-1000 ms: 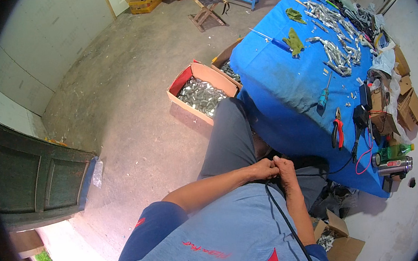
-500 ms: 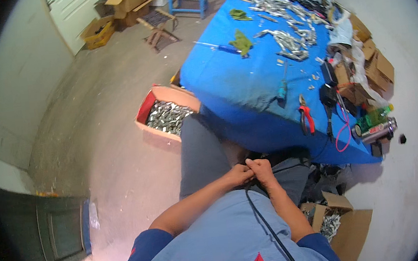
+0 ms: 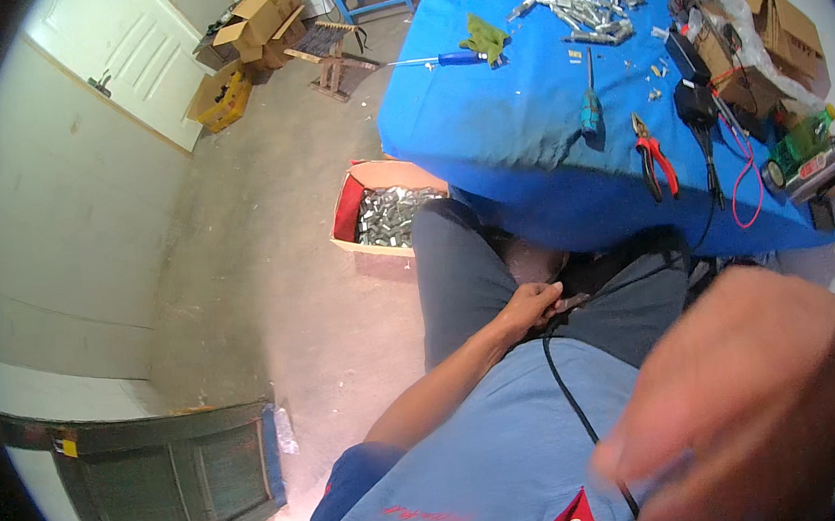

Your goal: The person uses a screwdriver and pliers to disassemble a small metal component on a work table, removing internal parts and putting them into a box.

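Note:
My left hand (image 3: 534,305) rests in my lap with its fingers curled together. What those fingers hold, if anything, is too small to make out. A black cord (image 3: 572,386) runs down my shirt to the lap, close to that hand. Large and smeared by motion, my right hand (image 3: 751,379) is raised close to the camera at the lower right, so its fingers cannot be read. On the blue-covered table (image 3: 487,143) ahead lie red-handled pliers (image 3: 656,159), a teal-handled screwdriver (image 3: 591,108), a blue-handled screwdriver (image 3: 458,59) and a heap of silvery metal parts (image 3: 590,13).
An open box (image 3: 345,212) of small metal pieces stands on the floor by my left knee. A black adapter (image 3: 694,103), a metal flask (image 3: 821,169) and a green bottle (image 3: 800,143) sit along the table's right side. A folding stool (image 3: 330,58) stands farther off.
My right hand has left my lap and come up close to the camera. The left hand stays in the lap. The whole view has shifted, with the scene sitting farther right.

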Tool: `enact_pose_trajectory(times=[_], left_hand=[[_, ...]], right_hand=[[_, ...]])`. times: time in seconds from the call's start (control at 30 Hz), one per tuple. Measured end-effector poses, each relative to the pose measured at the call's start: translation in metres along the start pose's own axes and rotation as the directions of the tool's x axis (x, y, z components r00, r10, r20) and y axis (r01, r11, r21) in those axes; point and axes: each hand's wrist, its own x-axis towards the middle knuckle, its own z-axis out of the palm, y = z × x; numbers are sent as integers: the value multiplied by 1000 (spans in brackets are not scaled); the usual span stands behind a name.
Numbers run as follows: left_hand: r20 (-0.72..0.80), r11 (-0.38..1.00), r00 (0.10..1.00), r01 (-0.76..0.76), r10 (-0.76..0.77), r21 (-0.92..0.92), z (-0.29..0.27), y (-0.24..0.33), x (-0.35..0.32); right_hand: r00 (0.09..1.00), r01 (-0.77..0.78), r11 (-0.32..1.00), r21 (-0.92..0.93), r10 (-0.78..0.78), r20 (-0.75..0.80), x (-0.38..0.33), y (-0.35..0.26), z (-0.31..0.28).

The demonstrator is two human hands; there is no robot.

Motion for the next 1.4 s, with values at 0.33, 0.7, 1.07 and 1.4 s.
enact_pose_trajectory(times=[0.33, 0.7, 1.07, 1.4], left_hand=[[26, 998, 998, 61, -61, 8, 8, -4, 6], [-31, 989, 996, 85, -82, 123, 18, -10, 10], [15, 987, 999, -54, 52, 154, 5, 2, -3], [-48, 994, 998, -27, 33, 106, 7, 2, -11]], right_hand=[[916, 271, 790, -550, -35, 400, 24, 8, 33], [918, 304, 756, -580, -69, 390, 16, 12, 35], [945, 201, 776, -598, 8, 328, 4, 20, 27], [937, 226, 750, -621, 8, 350, -7, 15, 30]])
